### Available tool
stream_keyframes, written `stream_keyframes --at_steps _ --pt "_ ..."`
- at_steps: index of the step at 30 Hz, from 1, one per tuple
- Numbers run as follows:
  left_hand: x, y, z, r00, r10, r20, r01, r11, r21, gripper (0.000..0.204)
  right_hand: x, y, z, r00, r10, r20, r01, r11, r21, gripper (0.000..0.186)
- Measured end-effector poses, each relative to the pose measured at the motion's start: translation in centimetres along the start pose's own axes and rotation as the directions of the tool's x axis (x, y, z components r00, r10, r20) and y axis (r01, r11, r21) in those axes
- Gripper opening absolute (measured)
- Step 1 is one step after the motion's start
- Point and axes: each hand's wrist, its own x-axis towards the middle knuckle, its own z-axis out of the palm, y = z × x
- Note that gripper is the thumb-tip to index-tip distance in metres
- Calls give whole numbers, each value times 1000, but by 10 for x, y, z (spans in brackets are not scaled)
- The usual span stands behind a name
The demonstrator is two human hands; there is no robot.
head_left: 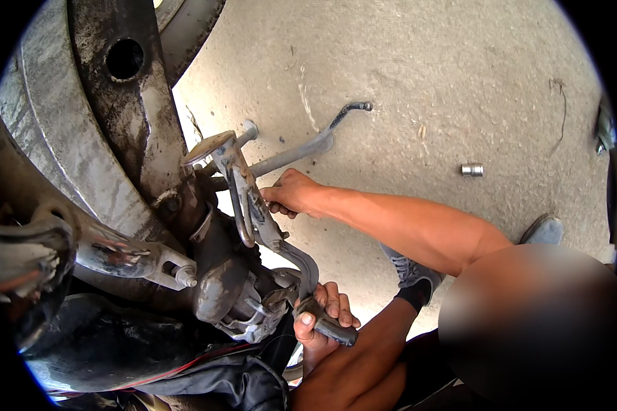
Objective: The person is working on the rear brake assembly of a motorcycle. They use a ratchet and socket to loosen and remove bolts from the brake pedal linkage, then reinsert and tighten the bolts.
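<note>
A dirty motorcycle, seen in part with its grey metal arm and tyre, fills the left side. From its underside sticks out a bent grey bracket, ending near me in a black rubber footpeg. My left hand wraps around this footpeg, thumb on one side and fingers on the other. Farther up, my right hand is closed beside the bracket, with its knuckles turned up. Its fingertips are curled under, and whatever they grip is hidden. Beyond it, a grey bar runs outward to a bent black tip.
A short silver socket lies on the rough concrete floor at the right. My shoe is planted near the footpeg, and another shoe shows farther right. A dark object stands at the right rim. A blurred round patch covers the lower right.
</note>
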Motion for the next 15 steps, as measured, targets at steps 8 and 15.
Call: stream_keyframes --at_steps 8,15 --pt "1 0 -2 1000 -2 25 2 1000 -7 33 -4 13 -9 984 -101 145 59 961 271 27" --pt "1 1 -3 1000 -3 30 3 1000 -7 33 0 6 -6 990 -109 90 102 992 73 29"
